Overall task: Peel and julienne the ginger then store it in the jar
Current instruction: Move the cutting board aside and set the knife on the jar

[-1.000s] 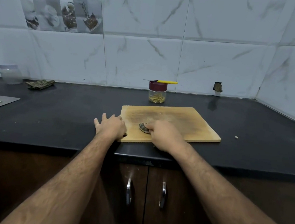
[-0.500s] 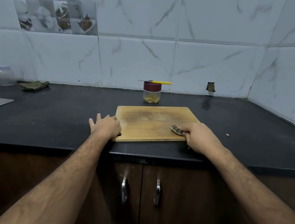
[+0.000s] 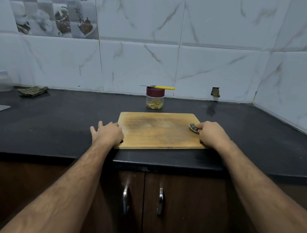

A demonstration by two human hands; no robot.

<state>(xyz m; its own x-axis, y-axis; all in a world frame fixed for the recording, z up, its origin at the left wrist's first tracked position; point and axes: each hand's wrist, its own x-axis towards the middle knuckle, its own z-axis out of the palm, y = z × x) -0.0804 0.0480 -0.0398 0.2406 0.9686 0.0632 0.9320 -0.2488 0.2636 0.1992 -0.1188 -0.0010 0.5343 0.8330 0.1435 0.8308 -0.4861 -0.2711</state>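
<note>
- Right hand (image 3: 212, 134) grips scrub pad (image 3: 193, 128), now at chopping board's (image 3: 157, 133) right edge, swept over from lower centre
- Left hand (image 3: 108, 134) flat, steadying board's left edge
- Jar (image 3: 154, 100) above, closed, julienned ginger (image 3: 154, 104) inside: storing done, cleanup underway

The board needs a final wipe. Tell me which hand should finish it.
Right. The right hand already pinches the small scrub pad on the cutting board's right edge. The left hand rests on the board's left edge, steadying it.
</note>
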